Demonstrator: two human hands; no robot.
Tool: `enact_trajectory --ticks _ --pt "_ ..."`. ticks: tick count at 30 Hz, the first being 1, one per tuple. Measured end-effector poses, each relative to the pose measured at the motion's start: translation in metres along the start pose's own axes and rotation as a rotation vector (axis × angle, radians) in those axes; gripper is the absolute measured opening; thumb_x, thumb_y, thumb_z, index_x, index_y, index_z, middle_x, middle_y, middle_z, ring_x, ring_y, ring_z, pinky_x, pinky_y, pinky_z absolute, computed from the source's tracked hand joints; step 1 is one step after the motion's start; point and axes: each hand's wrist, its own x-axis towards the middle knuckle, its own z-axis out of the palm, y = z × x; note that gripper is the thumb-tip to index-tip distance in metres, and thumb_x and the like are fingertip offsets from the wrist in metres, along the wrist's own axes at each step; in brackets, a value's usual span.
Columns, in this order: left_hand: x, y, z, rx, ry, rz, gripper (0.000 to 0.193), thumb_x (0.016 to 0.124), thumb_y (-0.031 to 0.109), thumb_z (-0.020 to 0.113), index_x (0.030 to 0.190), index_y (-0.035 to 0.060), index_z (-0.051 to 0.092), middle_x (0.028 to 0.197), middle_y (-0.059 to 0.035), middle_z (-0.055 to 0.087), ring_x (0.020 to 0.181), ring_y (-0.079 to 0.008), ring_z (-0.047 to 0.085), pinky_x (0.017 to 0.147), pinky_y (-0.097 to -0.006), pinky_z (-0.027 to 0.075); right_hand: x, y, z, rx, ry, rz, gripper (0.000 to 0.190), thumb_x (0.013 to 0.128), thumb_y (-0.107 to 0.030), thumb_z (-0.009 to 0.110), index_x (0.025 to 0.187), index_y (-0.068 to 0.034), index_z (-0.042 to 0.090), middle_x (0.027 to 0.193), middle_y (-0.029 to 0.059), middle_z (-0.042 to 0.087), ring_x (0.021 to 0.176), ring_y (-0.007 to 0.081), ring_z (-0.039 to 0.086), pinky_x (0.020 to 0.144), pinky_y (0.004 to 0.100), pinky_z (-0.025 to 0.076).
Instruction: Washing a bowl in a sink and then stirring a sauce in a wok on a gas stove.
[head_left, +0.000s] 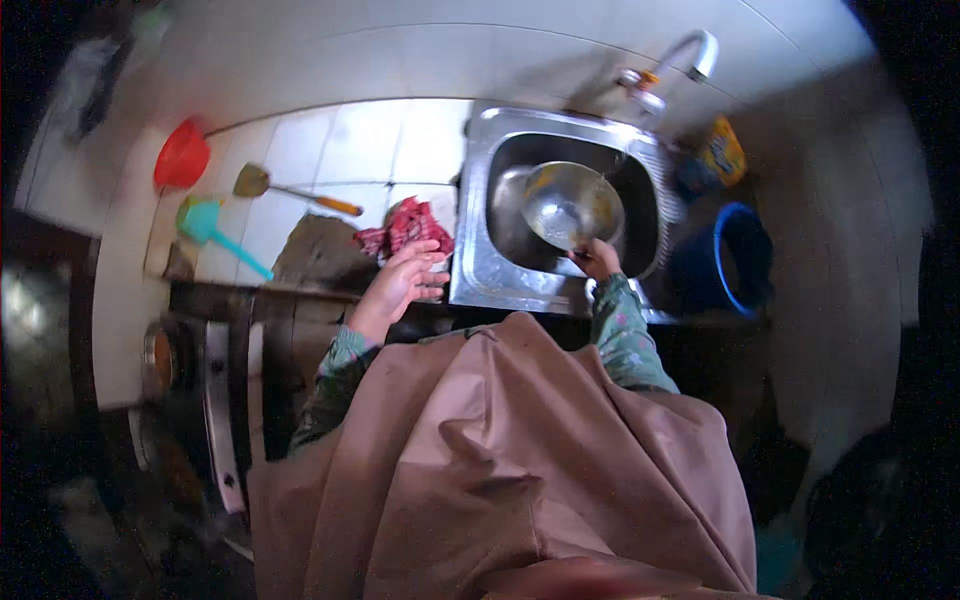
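My right hand (598, 260) grips the near rim of a round metal bowl (574, 206), which is tilted inside the basin of a stainless steel sink (469, 255). Fingers apart and holding nothing, my left hand (405, 283) hovers by the counter's front edge, left of the sink. Just beyond its fingertips a crumpled red and white cloth (416, 225) lies on the tiles. A chrome faucet (686, 56) curves out from the wall behind the sink. Whether water is running cannot be made out.
On the tiled counter (360, 142) left of the sink are a turner with an orange-ended handle (300, 193), a turquoise long-handled ladle (225, 232), a red plastic bowl (182, 155) and a dark flat slab (319, 251). Right of the sink stand a blue bucket (720, 259) and a yellow packet (724, 154).
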Motion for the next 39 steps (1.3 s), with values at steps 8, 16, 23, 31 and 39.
enact_trajectory --ticks 8,16,23,31,39 --pt "-0.007 0.003 -0.005 -0.036 0.091 -0.001 0.035 0.089 0.018 0.047 0.122 0.0073 0.043 0.112 -0.0091 0.053 0.093 -0.0212 0.058 0.076 -0.0334 0.048 0.067 -0.088 0.038 -0.168 0.075 -0.554 0.035 0.082 -0.026 0.060 0.102 0.002 0.054 0.079 0.0075 0.058 0.067 0.0173 0.056 0.058 0.0267 0.046" --pt "0.014 0.010 -0.004 -0.015 0.013 -0.010 0.036 0.089 0.017 0.047 0.123 0.0056 0.043 0.115 -0.0111 0.054 0.094 -0.0219 0.059 0.076 -0.0339 0.049 0.082 -0.205 0.071 0.700 -0.113 -0.039 0.024 0.089 -0.021 0.034 0.068 -0.010 0.039 0.054 0.0020 0.036 0.046 0.0181 0.036 0.043 0.0323 0.033" --pt "0.021 0.007 -0.013 -0.045 0.020 -0.044 0.036 0.089 0.016 0.047 0.123 0.0052 0.042 0.115 -0.0113 0.054 0.093 -0.0218 0.059 0.076 -0.0346 0.050 0.085 -0.213 0.053 0.384 -0.184 -0.129 0.015 0.087 -0.016 0.039 0.075 -0.007 0.044 0.054 0.0012 0.036 0.044 0.0161 0.039 0.038 0.0302 0.033" --pt "0.023 0.006 -0.013 -0.021 0.020 -0.043 0.037 0.089 0.015 0.046 0.124 0.0046 0.041 0.117 -0.0114 0.053 0.094 -0.0219 0.058 0.077 -0.0340 0.048 0.080 -0.222 0.055 -0.653 0.343 -0.738 0.032 0.079 -0.028 0.055 0.086 0.001 0.066 0.078 0.0211 0.064 0.071 0.0364 0.062 0.063 0.0402 0.049" --pt "0.014 0.004 -0.028 -0.062 0.012 -0.053 0.036 0.089 0.016 0.047 0.123 0.0043 0.041 0.114 -0.0114 0.054 0.095 -0.0218 0.059 0.077 -0.0340 0.049 0.012 -0.037 0.110 -1.376 -0.152 -0.534 0.043 0.071 -0.040 0.063 0.084 0.000 0.067 0.088 0.0218 0.064 0.085 0.0377 0.061 0.078 0.0422 0.048"
